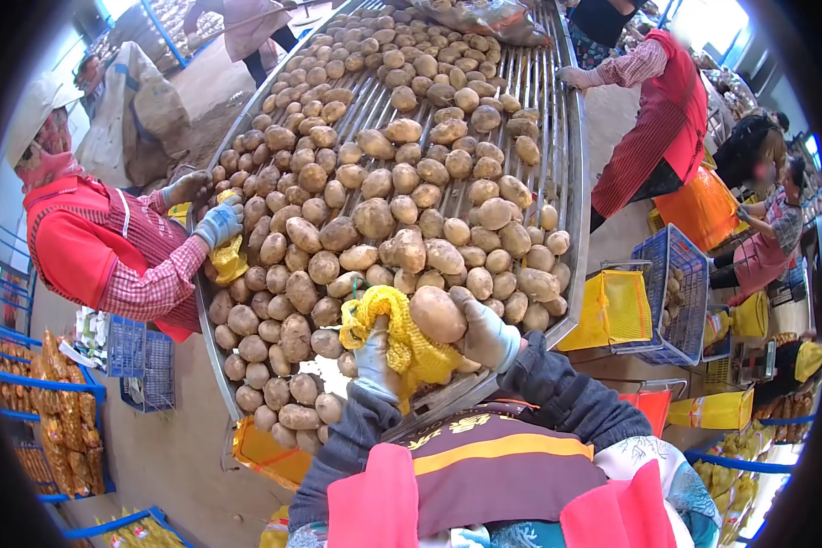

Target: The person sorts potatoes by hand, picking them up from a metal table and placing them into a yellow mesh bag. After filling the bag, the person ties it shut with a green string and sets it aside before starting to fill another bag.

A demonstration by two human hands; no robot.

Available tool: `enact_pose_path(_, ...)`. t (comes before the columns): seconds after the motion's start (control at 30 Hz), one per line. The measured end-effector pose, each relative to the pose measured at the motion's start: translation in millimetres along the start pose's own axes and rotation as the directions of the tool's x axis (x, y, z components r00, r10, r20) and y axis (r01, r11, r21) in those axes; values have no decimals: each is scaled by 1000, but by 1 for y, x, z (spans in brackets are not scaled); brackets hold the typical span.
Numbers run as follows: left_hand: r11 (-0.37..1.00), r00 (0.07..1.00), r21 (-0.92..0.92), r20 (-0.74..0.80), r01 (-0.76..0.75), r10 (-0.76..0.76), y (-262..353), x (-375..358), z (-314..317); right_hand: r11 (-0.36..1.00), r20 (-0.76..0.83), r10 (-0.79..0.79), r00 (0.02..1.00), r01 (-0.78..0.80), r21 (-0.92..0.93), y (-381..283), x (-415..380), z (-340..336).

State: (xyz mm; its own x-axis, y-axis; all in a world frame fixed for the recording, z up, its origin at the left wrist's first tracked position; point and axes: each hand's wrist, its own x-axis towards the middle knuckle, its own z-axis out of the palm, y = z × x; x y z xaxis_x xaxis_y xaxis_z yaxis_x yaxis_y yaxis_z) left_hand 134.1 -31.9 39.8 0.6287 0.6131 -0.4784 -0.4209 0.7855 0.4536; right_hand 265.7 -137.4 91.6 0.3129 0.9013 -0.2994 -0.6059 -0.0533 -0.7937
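**Ann:** Head view, looking down at the sorting table (571, 183), and it is heaped with potatoes. The right hand (486, 331), gloved, is closed around one big potato (437, 313), holding it right at the mouth of a yellow net bag (402, 342).

**Ben:** And the left hand (374, 358)?

**Ann:** Gloved too, gripping the net bag from the left side, bunching the mesh. The bag hangs at the near edge of the table, just in front of the person's chest, and it looks partly filled.

**Ben:** Others at work?

**Ann:** Yes. On the left, a person in a red apron (73, 247) has a gloved hand on the pile beside another yellow net (228, 258). On the far right, a person in a red vest (667, 119) reaches one hand to the table rim.

**Ben:** Anything round the table?

**Ann:** A blue basket (680, 283) holding a few potatoes stands to the right, with a yellow bag (612, 309) just beside it.
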Motion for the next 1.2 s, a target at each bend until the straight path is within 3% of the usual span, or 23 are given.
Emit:
enact_pose_path(0.07, 999, 999, 29, 45, 14, -15, -8, -1, 1, 919, -147, 278, 949, -219, 327, -8, 8, 3)
enact_pose_path(0.1, 999, 999, 30, 44, 15, -17, -12, -4, 6, 918, -148, 280, 949, -220, 329, 3, 12, -4)
enact_pose_path(0.13, 997, 1000, 75, 14, -5, 4, -16, -7, 10, 975, -195, 58, 979, -97, -200, 24, 19, -18)
enact_pose_path(0.17, 993, 1000, 119, -12, -25, 26, -17, -11, 15, 738, -119, -159, 980, 38, -674, 30, 22, -20)
enact_pose_path(0.23, 990, 1000, 140, -27, -12, 16, -14, -10, 20, 739, -156, -188, 970, 35, -672, 37, 23, -25)
enact_pose_path(0.3, 948, 987, 287, -44, -137, 156, -11, -9, 21, 859, -159, -289, 944, 182, -478, 28, 15, -12)
enact_pose_path(0.33, 937, 979, 318, -93, -142, 180, -15, -3, 11, 979, -97, -128, 987, 110, -173, 32, 15, -19)
enact_pose_path(0.37, 938, 981, 319, -89, -138, 175, -15, 2, -2, 978, -102, -131, 986, 112, -173, 31, 13, -19)
enact_pose_path(0.43, 998, 998, 25, -16, 61, -60, -12, 8, -21, 877, 63, 199, 978, -206, 435, 24, 8, -19)
enact_pose_path(0.47, 999, 1000, 36, 9, 30, -30, 1, -10, 4, 776, 70, 255, 964, -247, 580, 27, 8, -22)
enact_pose_path(0.6, 998, 998, 67, 55, -11, 7, 10, -32, 20, 709, 80, 194, 978, -196, 678, 18, -6, -26)
enact_pose_path(0.7, 976, 969, 52, 113, 213, -218, 2, -31, 19, 778, 126, 124, 984, -175, 603, 10, -19, -17)
enact_pose_path(0.77, 888, 975, 413, 174, -202, 141, -17, -26, 13, 741, -27, 162, 986, -104, 664, 26, -22, -8)
enact_pose_path(0.8, 721, 949, 623, 268, -302, 167, -28, -20, -1, 950, -57, 60, 997, -40, 309, 40, -22, -11)
enact_pose_path(0.87, 712, 961, 650, 238, -267, 144, -45, -19, -13, 974, -88, 10, 996, -30, -225, 48, -35, -23)
enact_pose_path(0.9, 676, 966, 698, 245, -236, 84, -40, -16, -14, 935, -126, 59, 990, -99, -340, 39, -45, -22)
enact_pose_path(0.93, 655, 965, 716, 243, -244, 94, -40, -14, -21, 929, -102, -96, 990, 52, -366, 38, -51, -22)
enact_pose_path(0.97, 620, 965, 739, 194, -263, 177, -40, -11, -26, 931, -123, -110, 986, 59, -359, 35, -59, -26)
enact_pose_path(1.03, 700, 973, 676, 164, -233, 166, -39, -4, -39, 998, 64, 21, 998, -25, 57, 26, -76, -35)
enact_pose_path(1.07, 774, 988, 615, 120, -151, 97, -31, -16, -24, 977, 68, -40, 997, 24, 212, 21, -84, -43)
enact_pose_path(1.1, 832, 995, 548, 87, -83, 41, -25, -28, -3, 825, -132, 31, 991, 49, 563, 12, -97, -67)
enact_pose_path(1.13, 836, 996, 542, 74, -80, 48, -25, -30, -7, 863, -220, -6, 976, 116, 491, 21, -104, -102)
enact_pose_path(1.2, 770, 987, 618, 93, -160, 130, -33, -22, -28, 632, -368, -112, 923, 352, 690, 22, -125, -159)
